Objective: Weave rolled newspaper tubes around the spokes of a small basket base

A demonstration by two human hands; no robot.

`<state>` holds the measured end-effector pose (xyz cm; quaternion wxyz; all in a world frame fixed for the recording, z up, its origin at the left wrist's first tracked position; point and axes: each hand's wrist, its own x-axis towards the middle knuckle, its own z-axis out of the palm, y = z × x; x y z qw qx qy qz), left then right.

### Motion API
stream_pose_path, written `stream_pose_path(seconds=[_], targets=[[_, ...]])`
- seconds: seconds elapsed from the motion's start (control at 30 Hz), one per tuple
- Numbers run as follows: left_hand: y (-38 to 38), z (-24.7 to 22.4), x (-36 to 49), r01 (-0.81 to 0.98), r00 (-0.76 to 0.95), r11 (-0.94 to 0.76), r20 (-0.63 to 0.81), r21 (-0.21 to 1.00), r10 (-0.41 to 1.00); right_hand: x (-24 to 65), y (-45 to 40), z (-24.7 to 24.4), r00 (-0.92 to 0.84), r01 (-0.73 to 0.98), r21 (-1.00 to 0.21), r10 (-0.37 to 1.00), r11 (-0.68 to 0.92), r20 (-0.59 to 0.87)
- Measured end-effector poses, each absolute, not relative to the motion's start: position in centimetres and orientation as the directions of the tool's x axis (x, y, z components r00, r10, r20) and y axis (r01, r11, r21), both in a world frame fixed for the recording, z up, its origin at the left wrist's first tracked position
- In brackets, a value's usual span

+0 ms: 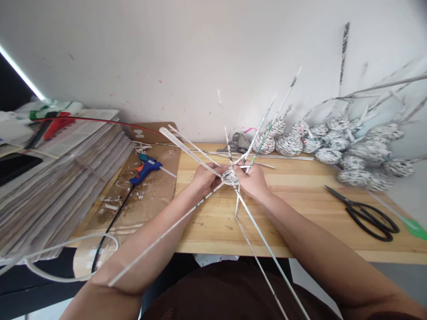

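Note:
Between my hands is a small round weaving of rolled newspaper, held just above the wooden table. Long thin paper tubes radiate from it: several point up toward the wall, others come down toward my body. My left hand grips the weaving's left edge, its fingers partly hidden beneath. On the right edge, my right hand is closed with the thumb on top, by the base of a paper tube. One tube crosses over my left forearm.
Several woven paper gourd shapes stand along the wall at right. Black scissors lie on the table's right side. A blue glue gun rests on stained cardboard at left, beside a tall newspaper stack. A grey cloth lies behind my hands.

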<state>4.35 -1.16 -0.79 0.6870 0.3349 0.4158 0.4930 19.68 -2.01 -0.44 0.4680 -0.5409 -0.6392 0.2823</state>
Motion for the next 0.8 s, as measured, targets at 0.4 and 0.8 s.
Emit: stream_pose_path(seconds=[0.4,0.8], targets=[[-1.45,-1.13,4.53,-0.321,0.175,0.169,-0.117,0.932,0.978,19.58,-2.03,-0.24,0.017,0.460,-0.846,0.950,0.270,0.312],[-1.43,-0.95,4.70,-0.323,0.062,0.121,-0.107,0.939,0.992,19.14,-2.24,-0.49,-0.012,0.197,-0.970,0.990,0.143,0.143]])
